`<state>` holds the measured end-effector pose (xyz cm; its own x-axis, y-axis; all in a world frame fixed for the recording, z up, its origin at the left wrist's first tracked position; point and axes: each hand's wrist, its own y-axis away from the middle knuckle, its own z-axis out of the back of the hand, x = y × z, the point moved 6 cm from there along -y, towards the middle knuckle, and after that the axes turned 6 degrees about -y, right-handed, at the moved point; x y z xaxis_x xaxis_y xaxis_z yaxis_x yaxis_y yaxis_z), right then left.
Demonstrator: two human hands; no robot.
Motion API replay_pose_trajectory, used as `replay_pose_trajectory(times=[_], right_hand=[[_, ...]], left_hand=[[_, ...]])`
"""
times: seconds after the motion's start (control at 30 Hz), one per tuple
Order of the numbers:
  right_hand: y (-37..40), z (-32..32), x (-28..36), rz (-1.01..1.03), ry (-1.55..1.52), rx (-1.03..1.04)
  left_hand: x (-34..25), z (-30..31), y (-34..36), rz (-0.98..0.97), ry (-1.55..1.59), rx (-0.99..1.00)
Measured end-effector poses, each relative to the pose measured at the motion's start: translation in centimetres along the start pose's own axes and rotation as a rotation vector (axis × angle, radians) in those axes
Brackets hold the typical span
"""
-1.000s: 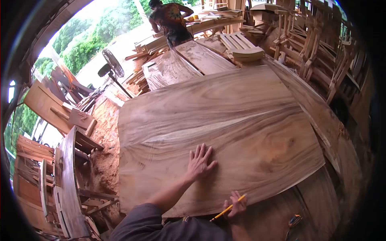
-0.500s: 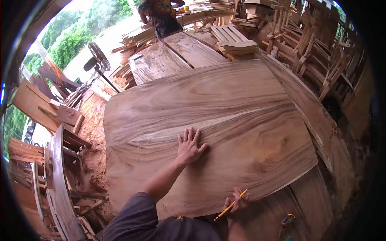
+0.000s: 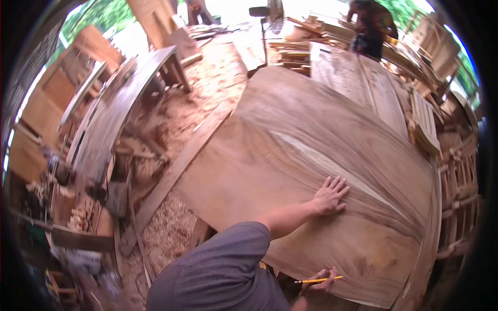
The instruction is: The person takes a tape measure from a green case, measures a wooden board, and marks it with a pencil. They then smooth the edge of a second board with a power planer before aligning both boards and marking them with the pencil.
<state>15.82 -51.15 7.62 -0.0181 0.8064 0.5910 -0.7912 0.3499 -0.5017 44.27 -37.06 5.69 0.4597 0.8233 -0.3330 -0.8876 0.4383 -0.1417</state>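
Note:
A large slab of brown wood (image 3: 228,171) with a pale streak in its grain lies before me. My left hand (image 3: 330,197) rests flat on its surface near that streak, fingers spread, holding nothing. At the slab's near edge, my right hand (image 3: 324,280) holds a yellow pencil (image 3: 306,281) between its fingers. The pencil lies roughly level, its dark point toward the left.
Wood shavings (image 3: 171,233) cover the ground at left, beside a long plank (image 3: 181,155) and a dark curved wooden piece (image 3: 122,111). Another person (image 3: 369,28) stands beyond more boards (image 3: 347,78). Stacked wooden frames (image 3: 459,192) are at the right.
The view has swung to the left, so the slab appears turned and farther right. My left hand still lies on the slab, and the pencil in my right hand is now more level.

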Motion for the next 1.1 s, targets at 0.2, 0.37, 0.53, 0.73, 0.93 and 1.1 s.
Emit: replay_pose_trajectory(times=[0.2, 0.37, 0.53, 0.73, 0.93, 1.1], right_hand=[[0.1, -0.3, -1.0, 0.044, 0.020, 0.062], [-2.4, -0.3, -1.2, -0.055, 0.053, 0.053], [-1.6, -0.6, -1.9, -0.150, 0.047, 0.037], [-1.4, -0.9, -2.0, 0.084, 0.125, -0.036], [-0.9, -1.5, -3.8, 0.013, 0.161, 0.004], [-0.7, -1.8, -5.8, -0.049, 0.081, 0.013]], left_hand=[[1.0, 0.8, 10.6, -0.048, 0.000, 0.026], [2.8, 2.9, 16.4, 0.036, -0.036, 0.138], [2.7, 3.9, 17.2, 0.057, -0.030, 0.087], [2.6, 3.9, 17.9, 0.025, 0.031, 0.055], [-3.4, 7.3, 29.0, -0.297, 1.052, 0.306], [2.5, 9.0, 40.5, -0.121, 1.254, 0.971]])
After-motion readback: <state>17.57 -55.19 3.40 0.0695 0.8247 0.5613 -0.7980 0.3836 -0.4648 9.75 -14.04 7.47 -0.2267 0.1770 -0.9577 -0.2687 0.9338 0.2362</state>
